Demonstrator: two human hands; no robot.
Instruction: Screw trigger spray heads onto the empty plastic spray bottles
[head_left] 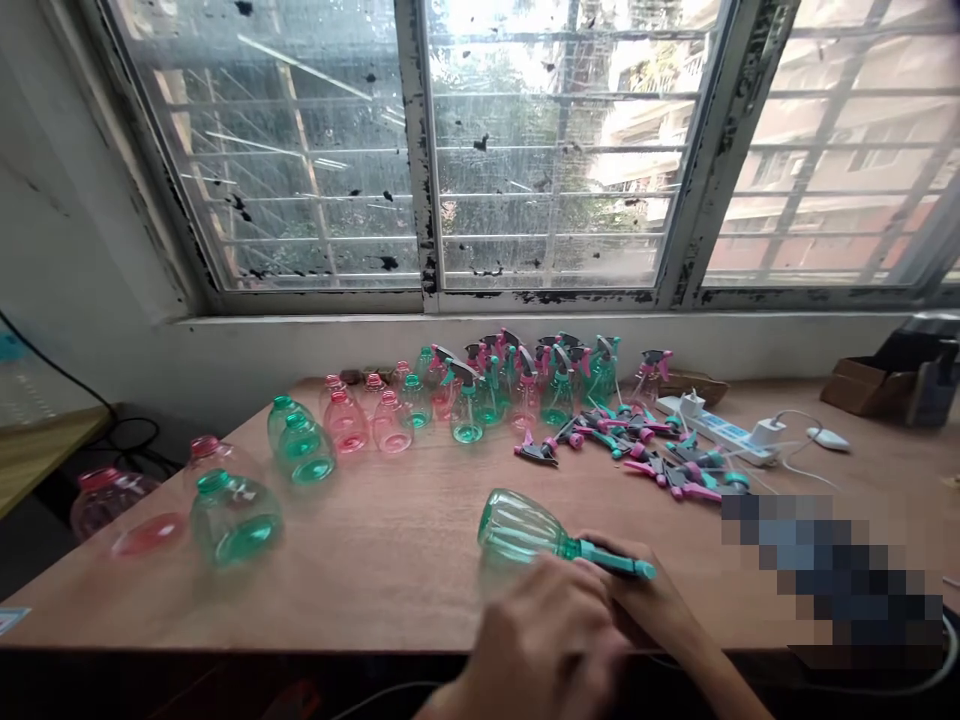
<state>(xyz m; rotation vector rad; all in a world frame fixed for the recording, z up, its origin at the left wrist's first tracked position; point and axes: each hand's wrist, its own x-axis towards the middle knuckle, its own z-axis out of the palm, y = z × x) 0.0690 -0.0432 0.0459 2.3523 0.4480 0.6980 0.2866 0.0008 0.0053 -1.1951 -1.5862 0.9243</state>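
Note:
A green see-through spray bottle (517, 522) lies tilted on its side above the table, its base toward the left. On its neck sits a teal and grey trigger sprayer head (619, 562), which points right. My right hand (649, 590) is closed around the bottle's neck and sprayer end from behind. In front of it, my left hand (536, 625) is close to the neck with curled fingers, smeared by motion; whether it touches the bottle is unclear. Right of the hands lies a heap of loose pink, grey and teal sprayer heads (675, 472).
Several green bottles (236, 515) and pink bottles (346, 420) without sprayers stand at the left of the wooden table (360, 590). Bottles with sprayers (555, 385) crowd the back. A power strip (724, 432) with cables and a cardboard box (862, 388) are at the right.

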